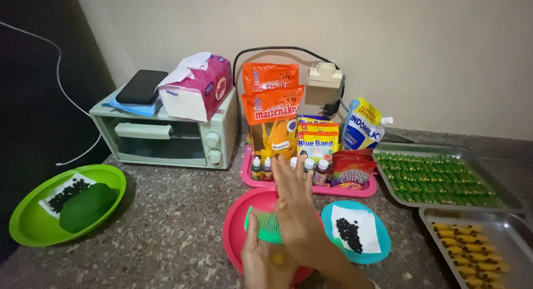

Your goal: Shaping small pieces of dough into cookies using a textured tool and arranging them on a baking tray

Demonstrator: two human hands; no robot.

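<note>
Head view: over the red bowl (236, 233), left hand (265, 260) is open palm-up with a small yellow dough lump (277, 259) on it, right hand (297, 211) flat and open, pressing across it, neither gripping. Green comb (265, 222) lies on the bowl's rim just behind the hands; teal plate (383, 245) of black bits (350, 234) sits right of the bowl, green bowl (33, 225) far left. Dough looks soft, light, easily squashed; best cradled from below in the palm, not pinched.
</note>
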